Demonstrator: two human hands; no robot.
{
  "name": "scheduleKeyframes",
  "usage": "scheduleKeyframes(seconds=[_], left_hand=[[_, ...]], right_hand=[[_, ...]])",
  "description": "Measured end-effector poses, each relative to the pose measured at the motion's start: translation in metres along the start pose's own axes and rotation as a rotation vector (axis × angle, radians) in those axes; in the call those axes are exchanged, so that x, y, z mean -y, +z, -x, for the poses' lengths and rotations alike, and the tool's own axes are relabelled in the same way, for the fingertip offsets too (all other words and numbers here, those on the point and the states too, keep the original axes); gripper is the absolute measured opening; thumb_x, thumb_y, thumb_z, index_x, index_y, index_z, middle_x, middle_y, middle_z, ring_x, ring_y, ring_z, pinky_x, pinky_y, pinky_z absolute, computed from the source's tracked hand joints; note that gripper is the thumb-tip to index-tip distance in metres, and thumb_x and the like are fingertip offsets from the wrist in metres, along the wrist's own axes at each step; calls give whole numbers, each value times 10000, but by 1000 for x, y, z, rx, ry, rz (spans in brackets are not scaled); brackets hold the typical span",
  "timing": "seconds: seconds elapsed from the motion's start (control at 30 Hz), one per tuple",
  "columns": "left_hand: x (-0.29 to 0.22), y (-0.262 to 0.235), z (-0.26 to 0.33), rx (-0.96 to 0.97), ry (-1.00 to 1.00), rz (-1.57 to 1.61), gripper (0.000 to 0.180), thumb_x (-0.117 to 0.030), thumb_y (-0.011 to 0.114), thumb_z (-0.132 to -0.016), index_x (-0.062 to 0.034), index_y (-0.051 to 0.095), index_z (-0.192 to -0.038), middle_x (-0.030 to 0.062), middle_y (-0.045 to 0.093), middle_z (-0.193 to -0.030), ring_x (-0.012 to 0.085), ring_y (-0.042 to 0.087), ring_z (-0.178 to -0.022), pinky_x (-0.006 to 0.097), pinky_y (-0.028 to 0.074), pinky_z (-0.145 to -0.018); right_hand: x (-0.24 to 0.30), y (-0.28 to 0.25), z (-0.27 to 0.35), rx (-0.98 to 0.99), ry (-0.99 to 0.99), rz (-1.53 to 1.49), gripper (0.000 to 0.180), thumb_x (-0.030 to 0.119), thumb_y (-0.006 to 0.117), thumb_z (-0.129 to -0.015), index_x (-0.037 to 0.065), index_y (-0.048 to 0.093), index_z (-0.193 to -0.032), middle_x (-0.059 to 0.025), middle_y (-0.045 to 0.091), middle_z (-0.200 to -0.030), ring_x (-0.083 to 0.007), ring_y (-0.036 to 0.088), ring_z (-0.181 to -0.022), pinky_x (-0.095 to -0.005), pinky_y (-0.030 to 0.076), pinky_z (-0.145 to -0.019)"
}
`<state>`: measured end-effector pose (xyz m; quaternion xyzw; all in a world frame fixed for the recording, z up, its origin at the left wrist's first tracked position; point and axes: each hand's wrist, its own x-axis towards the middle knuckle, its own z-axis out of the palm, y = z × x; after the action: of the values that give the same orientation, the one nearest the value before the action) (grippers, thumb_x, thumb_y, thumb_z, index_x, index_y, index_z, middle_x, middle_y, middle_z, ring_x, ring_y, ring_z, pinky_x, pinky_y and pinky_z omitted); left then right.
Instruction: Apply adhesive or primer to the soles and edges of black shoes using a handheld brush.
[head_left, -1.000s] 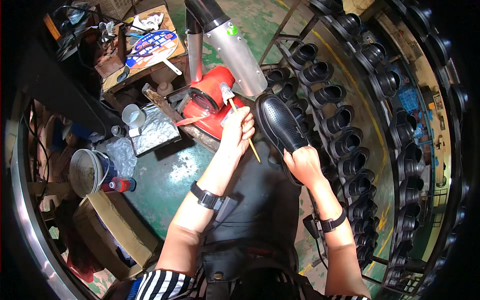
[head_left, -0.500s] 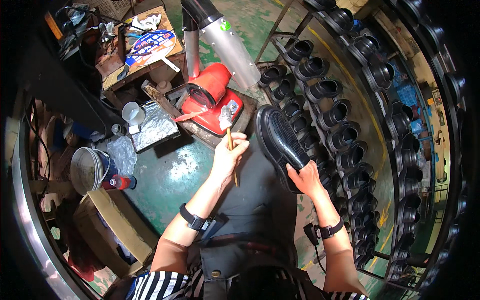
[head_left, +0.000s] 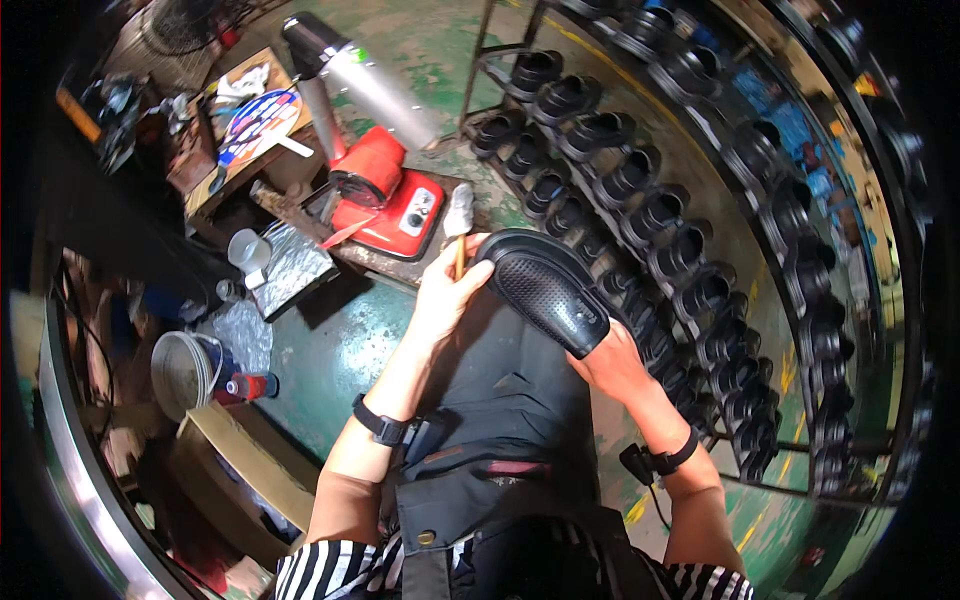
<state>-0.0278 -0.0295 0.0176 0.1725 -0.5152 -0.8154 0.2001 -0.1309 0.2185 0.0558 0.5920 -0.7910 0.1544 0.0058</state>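
Note:
My right hand grips a black shoe from below, its patterned sole turned up toward me. My left hand pinches a thin wooden-handled brush, whose pale bristle end points up and away, just left of the shoe's front rim. Both hands work above my lap, over a dark apron. Each wrist carries a black band.
A red machine with a silver duct stands on a low bench ahead. A curved metal rack with several black shoes fills the right. On the left are a foil-covered tray, a white bucket, cardboard and a cluttered table.
The shoe has stayed in my right hand with its sole up. My left hand with the brush dropped back, then rose again to the shoe's front edge.

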Motion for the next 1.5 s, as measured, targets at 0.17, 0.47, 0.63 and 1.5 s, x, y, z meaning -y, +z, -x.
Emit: scheduleKeyframes(seconds=[0.17,0.47,0.63,1.5], left_hand=[[12,-2,15,151,-90,-135,601,-93,724,-845,-75,487,-1398,-79,559,-892,6,413,-635,163,336,-551],[34,21,20,241,-227,-29,511,-108,700,-878,-104,484,-1340,-92,386,-731,17,336,-502,176,248,-435],[51,37,25,315,-262,-196,281,-63,698,-872,-114,521,-1084,-85,386,-672,27,345,-485,186,258,-427],[128,182,39,569,-404,-678,256,-178,568,-994,-48,620,-1208,31,685,-835,0,330,-450,167,234,-415]], right_hand=[[-7,-11,26,-49,-35,89,378,123,685,-712,29,640,-1075,-151,631,-1123,-362,570,-1080,-450,444,-935],[7,-20,63,-94,63,33,242,62,633,-671,33,625,-911,-144,603,-843,-353,625,-797,-437,525,-699],[15,-18,94,-134,121,69,214,93,631,-679,9,623,-875,-150,606,-847,-332,638,-812,-429,538,-727],[-178,166,631,-953,2294,-60,348,304,716,-822,12,678,-1006,-250,683,-977,-399,660,-953,-465,514,-833]])
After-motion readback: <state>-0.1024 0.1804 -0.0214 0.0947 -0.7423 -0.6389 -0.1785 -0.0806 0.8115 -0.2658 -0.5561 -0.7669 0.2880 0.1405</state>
